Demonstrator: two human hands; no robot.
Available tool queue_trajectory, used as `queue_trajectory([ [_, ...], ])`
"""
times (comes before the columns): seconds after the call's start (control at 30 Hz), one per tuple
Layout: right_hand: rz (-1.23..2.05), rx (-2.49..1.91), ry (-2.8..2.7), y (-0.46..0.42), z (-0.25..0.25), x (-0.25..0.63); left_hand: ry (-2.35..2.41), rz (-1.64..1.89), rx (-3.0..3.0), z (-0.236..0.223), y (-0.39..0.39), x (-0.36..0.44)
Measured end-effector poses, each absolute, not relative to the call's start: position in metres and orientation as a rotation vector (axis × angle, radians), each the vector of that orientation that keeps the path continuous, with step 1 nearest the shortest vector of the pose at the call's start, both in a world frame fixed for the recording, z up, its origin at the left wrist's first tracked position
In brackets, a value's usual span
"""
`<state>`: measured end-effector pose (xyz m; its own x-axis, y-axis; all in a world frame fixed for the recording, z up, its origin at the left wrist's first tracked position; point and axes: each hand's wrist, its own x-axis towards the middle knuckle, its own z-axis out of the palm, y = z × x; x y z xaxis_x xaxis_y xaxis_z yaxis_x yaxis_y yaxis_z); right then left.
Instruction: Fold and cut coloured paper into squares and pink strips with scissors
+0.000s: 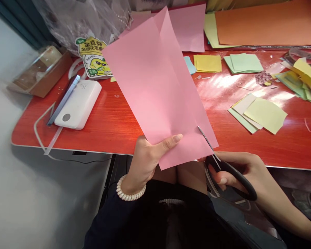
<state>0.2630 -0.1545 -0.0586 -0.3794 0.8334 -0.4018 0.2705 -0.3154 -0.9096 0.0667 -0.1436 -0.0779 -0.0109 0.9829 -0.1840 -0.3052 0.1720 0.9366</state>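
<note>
My left hand (150, 154) is closed on a pink sheet of paper (155, 83), thumb on top near its lower end. The sheet is tilted above the table's front edge, and a fold or second layer shows at its top corner. In my right hand (235, 169) is a pair of scissors (234, 180) with black handles, fingers through the loops. One blade lies over the sheet's lower right part, and a cut runs inward from the right edge. The other blade is mostly hidden beneath the paper.
On the red table (114, 128) lie a white power bank (79, 105), a yellow snack pouch (94, 58), yellow squares (207, 63), green squares (245, 63), pale squares (265, 114) and paper scraps (304, 79). Behind are orange sheets (269, 24) and a cardboard box (45, 76).
</note>
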Motion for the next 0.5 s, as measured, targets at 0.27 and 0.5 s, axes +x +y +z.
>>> queue_trajectory([
  [0.27, 1.745, -1.417, -1.493, -0.1562, -0.0613, 0.2633, 1.101, 1.242, 0.791, -0.0767, -0.1452, 0.0688],
  [0.5, 1.846, -1.437, -1.373, -0.1555, -0.0585, 0.2622, 1.118, 1.200, 0.799, -0.0759, -0.1487, 0.0680],
])
